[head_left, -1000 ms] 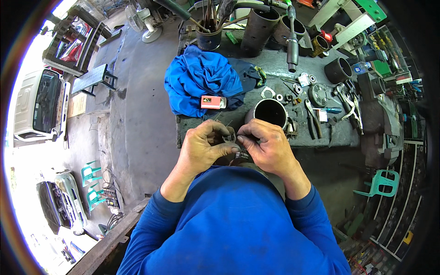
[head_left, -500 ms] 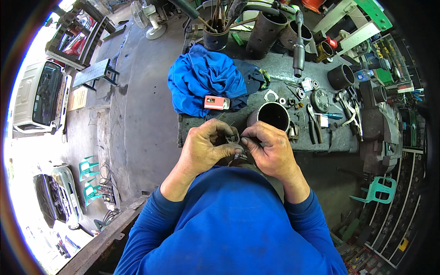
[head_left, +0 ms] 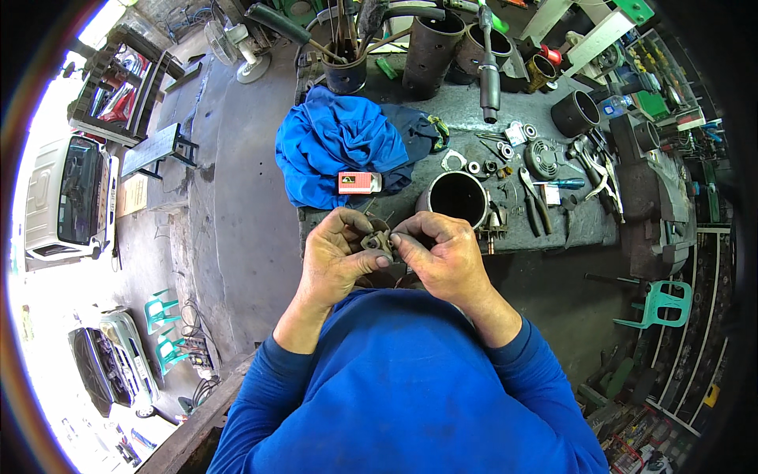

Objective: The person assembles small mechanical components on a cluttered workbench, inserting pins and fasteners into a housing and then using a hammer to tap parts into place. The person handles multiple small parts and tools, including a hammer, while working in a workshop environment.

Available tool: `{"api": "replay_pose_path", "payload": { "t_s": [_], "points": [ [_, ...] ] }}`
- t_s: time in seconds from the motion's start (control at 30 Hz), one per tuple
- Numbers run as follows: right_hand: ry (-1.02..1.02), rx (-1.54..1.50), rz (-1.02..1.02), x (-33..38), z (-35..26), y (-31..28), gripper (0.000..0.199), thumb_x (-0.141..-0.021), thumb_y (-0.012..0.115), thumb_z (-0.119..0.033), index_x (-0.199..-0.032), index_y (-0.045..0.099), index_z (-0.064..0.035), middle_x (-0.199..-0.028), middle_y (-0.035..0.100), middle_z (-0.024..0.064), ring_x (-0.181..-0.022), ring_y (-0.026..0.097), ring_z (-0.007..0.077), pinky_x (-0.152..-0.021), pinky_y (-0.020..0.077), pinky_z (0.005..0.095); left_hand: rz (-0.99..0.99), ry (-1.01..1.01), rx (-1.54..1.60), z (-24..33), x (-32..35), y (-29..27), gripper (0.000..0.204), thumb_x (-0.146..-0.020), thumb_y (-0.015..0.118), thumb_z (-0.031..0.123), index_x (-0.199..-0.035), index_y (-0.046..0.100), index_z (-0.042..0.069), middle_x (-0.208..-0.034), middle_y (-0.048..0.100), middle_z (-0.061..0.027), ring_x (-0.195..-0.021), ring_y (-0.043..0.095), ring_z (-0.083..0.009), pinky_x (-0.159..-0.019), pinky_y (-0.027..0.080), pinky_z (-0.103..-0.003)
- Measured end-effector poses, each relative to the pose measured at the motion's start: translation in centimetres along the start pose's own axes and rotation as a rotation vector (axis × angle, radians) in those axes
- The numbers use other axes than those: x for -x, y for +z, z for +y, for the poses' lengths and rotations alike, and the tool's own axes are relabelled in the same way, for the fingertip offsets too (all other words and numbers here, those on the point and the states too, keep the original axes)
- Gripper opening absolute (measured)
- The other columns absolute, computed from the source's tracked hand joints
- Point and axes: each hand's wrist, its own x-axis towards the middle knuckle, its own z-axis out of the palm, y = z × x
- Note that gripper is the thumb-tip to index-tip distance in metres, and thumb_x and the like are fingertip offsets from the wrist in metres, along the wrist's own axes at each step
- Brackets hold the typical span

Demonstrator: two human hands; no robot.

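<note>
Grey floor (head_left: 243,197) stretches left of the workbench (head_left: 572,231), near whose front edge both hands (head_left: 335,257) pinch a small metal part (head_left: 378,240).

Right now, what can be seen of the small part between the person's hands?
The small part looks metallic, dull grey-brown and irregular in outline, with what seems a rounded, hollow section. The left hand holds it between thumb and fingers; the right hand appears to pinch its right side. It is held near the front edge of the bench. Much of it is covered, so its full shape cannot be told.
</note>
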Motion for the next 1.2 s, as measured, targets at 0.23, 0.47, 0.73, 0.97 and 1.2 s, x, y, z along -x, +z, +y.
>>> {"api": "replay_pose_path", "payload": {
  "t_s": [0.23, 0.47, 0.73, 0.97, 1.2],
  "points": [
    [-0.132, 0.091, -0.133, 0.3, 1.9, -0.8, 0.012, -0.091, 0.077, -0.003, -0.101, 0.075, 0.004, -0.09, 0.074, 0.0164, -0.08, 0.075, 0.0314, -0.07, 0.0567, 0.0395, 0.088, 0.14, -0.376, 0.5, 0.1, 1.2, 0.049, -0.082, 0.093, -0.002, -0.118, 0.06, 0.0, -0.105, 0.075, -0.0118, -0.098, 0.079, -0.0207, -0.084, 0.066, -0.034],
    [0.044, -0.019, -0.248, 0.3, 2.7, -1.5, 0.01, -0.095, 0.074, -0.001, -0.104, 0.075, 0.004, -0.093, 0.075, 0.0157, -0.082, 0.075, 0.0276, -0.073, 0.0573, 0.0375, -0.043, 0.602, -1.182, 1.9, 0.1, 1.3, 0.049, -0.079, 0.096, 0.015, -0.113, 0.063, 0.004, -0.095, 0.075, -0.0095, -0.081, 0.079, -0.0253, -0.068, 0.063, -0.036],
    [0.363, -0.05, -0.255, -0.2, 3.2, -1.4, 0.021, -0.097, 0.075, -0.011, -0.104, 0.077, 0.0084, -0.085, 0.079, 0.0139, -0.077, 0.071, 0.0136, -0.071, 0.0575, 0.0331, -0.123, 0.688, -1.524, 1.8, -0.1, 1.5, 0.047, -0.077, 0.089, 0.015, -0.115, 0.064, 0.006, -0.091, 0.072, -0.0082, -0.074, 0.074, -0.03, -0.061, 0.059, -0.041],
    [0.157, -0.046, -0.234, -0.3, 2.2, -2.0, 0.017, -0.095, 0.076, -0.01, -0.102, 0.077, 0.0058, -0.087, 0.078, 0.0139, -0.078, 0.072, 0.0167, -0.071, 0.057, 0.034, -0.046, 0.302, -1.04, 2.0, -0.2, 1.4, 0.05, -0.08, 0.094, 0.01, -0.118, 0.063, 0.002, -0.097, 0.078, -0.013, -0.085, 0.08, -0.0251, -0.073, 0.063, -0.036],
    [-0.25, 0.211, -0.095, -0.4, 1.7, -1.0, 0.012, -0.093, 0.075, -0.007, -0.097, 0.074, 0.0039, -0.085, 0.073, 0.0178, -0.076, 0.072, 0.0324, -0.07, 0.0563, 0.0397, 0.03, 0.111, -0.762, 2.2, 0.0, 1.4, 0.051, -0.08, 0.095, 0.005, -0.12, 0.062, 0.001, -0.099, 0.08, -0.0125, -0.094, 0.079, -0.0176, -0.081, 0.063, -0.032]
  ]
}}
